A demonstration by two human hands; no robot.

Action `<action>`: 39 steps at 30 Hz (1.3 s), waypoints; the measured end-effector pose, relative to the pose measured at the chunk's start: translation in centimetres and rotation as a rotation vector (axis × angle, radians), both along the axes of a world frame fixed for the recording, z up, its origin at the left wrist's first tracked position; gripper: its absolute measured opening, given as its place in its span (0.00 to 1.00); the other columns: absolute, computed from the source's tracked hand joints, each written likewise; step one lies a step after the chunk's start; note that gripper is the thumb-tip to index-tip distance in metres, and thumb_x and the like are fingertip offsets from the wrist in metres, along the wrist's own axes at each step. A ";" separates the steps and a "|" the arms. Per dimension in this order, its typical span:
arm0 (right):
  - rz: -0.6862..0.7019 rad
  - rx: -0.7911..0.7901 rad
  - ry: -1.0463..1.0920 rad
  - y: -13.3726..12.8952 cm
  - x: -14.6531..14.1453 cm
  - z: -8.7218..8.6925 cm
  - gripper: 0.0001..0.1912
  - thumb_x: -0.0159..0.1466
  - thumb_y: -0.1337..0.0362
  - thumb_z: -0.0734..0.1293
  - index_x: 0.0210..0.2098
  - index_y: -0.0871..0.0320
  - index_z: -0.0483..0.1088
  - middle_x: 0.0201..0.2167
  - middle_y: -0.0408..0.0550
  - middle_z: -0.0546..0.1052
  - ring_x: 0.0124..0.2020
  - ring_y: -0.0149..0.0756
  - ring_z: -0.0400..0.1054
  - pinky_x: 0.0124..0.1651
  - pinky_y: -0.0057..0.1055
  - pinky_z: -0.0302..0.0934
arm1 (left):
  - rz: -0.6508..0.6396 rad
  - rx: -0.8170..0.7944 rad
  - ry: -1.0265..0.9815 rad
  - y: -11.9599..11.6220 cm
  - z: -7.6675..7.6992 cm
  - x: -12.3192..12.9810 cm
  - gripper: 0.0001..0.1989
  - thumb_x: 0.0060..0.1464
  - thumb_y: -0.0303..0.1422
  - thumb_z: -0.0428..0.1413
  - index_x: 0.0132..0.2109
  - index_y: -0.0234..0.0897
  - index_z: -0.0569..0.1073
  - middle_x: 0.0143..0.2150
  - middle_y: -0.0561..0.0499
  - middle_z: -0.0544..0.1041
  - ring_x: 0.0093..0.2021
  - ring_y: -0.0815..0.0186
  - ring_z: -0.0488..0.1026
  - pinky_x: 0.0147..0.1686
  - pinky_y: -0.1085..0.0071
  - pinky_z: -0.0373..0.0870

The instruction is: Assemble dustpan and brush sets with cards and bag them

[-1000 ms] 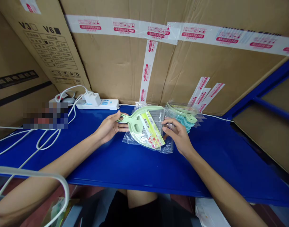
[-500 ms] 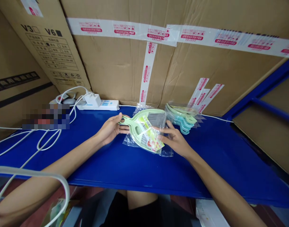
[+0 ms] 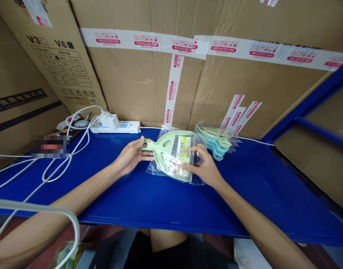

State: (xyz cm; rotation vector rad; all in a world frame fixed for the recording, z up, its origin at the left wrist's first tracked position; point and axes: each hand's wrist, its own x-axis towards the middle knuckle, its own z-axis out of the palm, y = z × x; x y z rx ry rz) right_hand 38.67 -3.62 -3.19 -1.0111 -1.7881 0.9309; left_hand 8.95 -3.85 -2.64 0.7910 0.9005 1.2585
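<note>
A light green dustpan and brush set [image 3: 162, 157] in a clear plastic bag [image 3: 154, 169] is held just above the table. Its handle points left and lies in my left hand [image 3: 133, 155], thumb on top and fingers beneath. At the wide end, my right hand [image 3: 206, 164] is curled with thumb and fingers gripping the bagged set's edge. Grey brush bristles [image 3: 175, 147] show beside a yellow-green and white label [image 3: 184, 145]. Behind my right hand lies a stack of bagged sets, green ones [image 3: 210, 131] over blue ones [image 3: 216, 148].
A white power strip [image 3: 129, 127] with a plugged-in adapter stands at the back left of the blue table [image 3: 165, 203]. White cables [image 3: 57, 164] loop across the left side, one near my left forearm. Cardboard [image 3: 137, 86] walls the back; a blue metal frame [image 3: 308, 97] stands right.
The label and bristles have shifted and turned within the bagged set, so more of the dustpan's inside shows. My right fingers have curled in at the wide end; my left hand keeps the handle.
</note>
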 end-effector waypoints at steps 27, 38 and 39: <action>-0.087 -0.485 0.572 0.1 -0.1 1.7 0.49 0.56 0.52 0.82 0.63 0.38 0.48 0.46 0.40 0.81 0.32 0.39 0.80 0.31 0.35 0.76 | 0.000 -0.006 -0.045 0.1 -0.1 0.0 0.14 0.75 0.34 0.52 0.47 0.28 0.78 0.41 0.38 0.85 0.33 0.57 0.86 0.37 0.61 0.87; -0.136 -0.484 0.315 -0.2 0.1 1.1 0.42 0.50 0.56 0.85 0.60 0.57 0.72 0.40 0.53 0.86 0.40 0.50 0.82 0.36 0.40 0.77 | -0.056 0.109 0.016 -0.4 -0.5 0.5 0.16 0.68 0.42 0.62 0.48 0.31 0.78 0.38 0.43 0.84 0.36 0.56 0.86 0.37 0.61 0.87; -0.167 -0.434 0.303 -0.2 0.4 1.4 0.41 0.49 0.56 0.85 0.59 0.58 0.73 0.39 0.53 0.86 0.40 0.51 0.82 0.37 0.41 0.77 | -0.069 0.146 0.022 -0.6 -0.4 0.6 0.17 0.68 0.43 0.62 0.49 0.31 0.79 0.39 0.43 0.84 0.37 0.55 0.87 0.38 0.61 0.87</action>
